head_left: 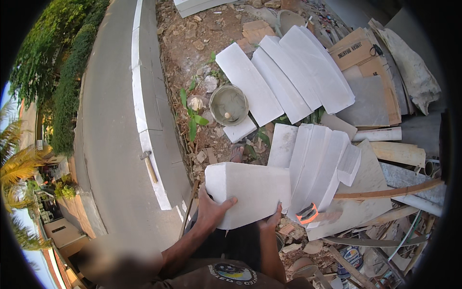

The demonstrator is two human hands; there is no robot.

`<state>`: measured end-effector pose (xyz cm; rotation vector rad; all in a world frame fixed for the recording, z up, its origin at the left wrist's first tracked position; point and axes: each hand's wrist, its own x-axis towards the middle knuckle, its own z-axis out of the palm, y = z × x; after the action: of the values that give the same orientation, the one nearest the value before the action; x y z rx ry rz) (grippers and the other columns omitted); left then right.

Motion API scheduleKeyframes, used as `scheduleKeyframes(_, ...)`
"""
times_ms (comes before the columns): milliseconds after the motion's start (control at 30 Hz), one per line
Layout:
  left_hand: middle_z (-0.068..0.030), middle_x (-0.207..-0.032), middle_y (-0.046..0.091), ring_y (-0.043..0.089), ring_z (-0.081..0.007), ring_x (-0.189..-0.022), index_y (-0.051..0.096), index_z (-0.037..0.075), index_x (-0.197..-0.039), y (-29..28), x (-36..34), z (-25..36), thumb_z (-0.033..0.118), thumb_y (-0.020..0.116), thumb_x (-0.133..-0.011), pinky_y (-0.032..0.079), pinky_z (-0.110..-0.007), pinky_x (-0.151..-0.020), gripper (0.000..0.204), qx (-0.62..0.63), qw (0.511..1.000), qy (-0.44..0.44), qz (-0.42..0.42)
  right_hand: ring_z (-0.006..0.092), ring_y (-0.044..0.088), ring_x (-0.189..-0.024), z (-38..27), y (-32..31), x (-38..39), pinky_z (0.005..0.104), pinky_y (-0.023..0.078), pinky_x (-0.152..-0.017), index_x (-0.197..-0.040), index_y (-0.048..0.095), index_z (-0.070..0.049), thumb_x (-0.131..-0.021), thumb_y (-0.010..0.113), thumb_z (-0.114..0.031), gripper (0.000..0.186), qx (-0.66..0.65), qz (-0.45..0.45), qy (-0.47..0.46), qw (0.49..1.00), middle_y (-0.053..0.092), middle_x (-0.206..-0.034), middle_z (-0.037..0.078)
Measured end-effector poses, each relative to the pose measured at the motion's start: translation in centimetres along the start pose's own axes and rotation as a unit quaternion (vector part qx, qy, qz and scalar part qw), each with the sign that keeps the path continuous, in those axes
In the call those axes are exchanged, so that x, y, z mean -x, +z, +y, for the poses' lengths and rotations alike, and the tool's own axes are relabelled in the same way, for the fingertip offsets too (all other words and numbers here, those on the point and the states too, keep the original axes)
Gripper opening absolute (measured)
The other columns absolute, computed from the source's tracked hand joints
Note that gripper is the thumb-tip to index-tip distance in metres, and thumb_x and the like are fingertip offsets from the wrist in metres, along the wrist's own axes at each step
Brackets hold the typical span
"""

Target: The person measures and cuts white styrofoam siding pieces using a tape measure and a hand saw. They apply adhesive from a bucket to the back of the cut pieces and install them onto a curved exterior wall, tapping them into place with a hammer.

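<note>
A large white lightweight concrete block [250, 192] is held in front of my body, lying lengthwise between both hands. My left hand [215, 211] grips its left end, thumb on the near face and fingers round the edge. The right end is held by my right hand [272, 219], whose fingers are partly hidden by the block. Just right of it, a handsaw with an orange and black handle [308, 214] lies beside stacked white blocks [315, 159]. A hammer with a wooden handle [151, 168] rests on the low white block wall [139, 101] to the left.
A round bucket of grey wet mix [229, 105] stands on the rubble ahead, near more white blocks [250, 84]. Boards and flattened cardboard [351, 50] lie at the right. A long wooden strip [385, 191] crosses there. A paved road [108, 111] runs beyond the wall.
</note>
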<state>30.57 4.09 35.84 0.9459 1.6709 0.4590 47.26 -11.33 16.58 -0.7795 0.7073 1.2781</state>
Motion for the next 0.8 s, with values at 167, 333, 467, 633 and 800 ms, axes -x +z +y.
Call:
scheduleKeyframes(167,-0.0258,-0.131,0.049,0.053,-0.0366,-0.124,0.03,-0.009,-0.143,-2.1,0.7,-3.5,0.03,0.093,-0.066,0.046,-0.047,-0.106,0.107,-0.033,0.996,-0.018,0.077,0.0366,0.055,-0.132,4.0,-3.5,-4.5,0.056,0.043,-0.112,-0.15,0.047,-0.013,-0.104,0.038,-0.059,0.066,0.024,-0.017,0.098,0.995,0.056,-0.146,0.013)
scheduleKeyframes(333,-0.0256,-0.133,0.044,0.046,-0.0374,-0.128,0.027,-0.009,-0.146,-3.4,-1.4,-8.2,0.032,0.093,-0.064,0.038,-0.05,-0.111,0.113,-0.026,0.986,-0.005,0.162,0.0345,0.051,-0.136,8.6,0.0,-7.1,0.0537,0.042,-0.113,-0.154,0.043,-0.014,-0.105,0.035,-0.058,0.066,0.104,-0.008,0.165,0.981,0.053,-0.15,0.012)
scheduleKeyframes(467,-0.0268,-0.131,0.042,0.042,-0.0398,-0.128,0.026,-0.009,-0.147,-3.4,-4.8,-9.2,0.03,0.09,-0.062,0.035,-0.051,-0.111,0.114,-0.07,0.972,0.018,0.224,0.0342,0.052,-0.135,12.9,0.6,-11.5,0.0518,0.042,-0.114,-0.153,0.043,-0.012,-0.105,0.035,-0.057,0.065,0.187,-0.005,0.192,0.963,0.053,-0.148,0.013)
scheduleKeyframes(633,-0.0284,-0.13,0.041,0.041,-0.0428,-0.123,0.025,-0.01,-0.147,-4.0,-11.0,-11.2,0.028,0.087,-0.063,0.036,-0.053,-0.108,0.111,-0.089,0.956,0.018,0.28,0.032,0.054,-0.133,18.3,2.4,-15.2,0.0487,0.043,-0.114,-0.15,0.046,-0.011,-0.106,0.036,-0.055,0.063,0.243,-0.009,0.193,0.951,0.057,-0.143,0.012)
scheduleKeyframes(800,-0.0279,-0.132,0.042,0.04,-0.0437,-0.127,0.025,-0.01,-0.147,-4.8,-19.2,-13.0,0.029,0.09,-0.063,0.036,-0.053,-0.11,0.113,-0.089,0.954,0.002,0.288,0.0308,0.054,-0.133,22.4,4.3,-18.5,0.0479,0.044,-0.112,-0.149,0.047,-0.013,-0.106,0.036,-0.055,0.061,0.18,-0.035,0.222,0.958,0.058,-0.141,0.012)
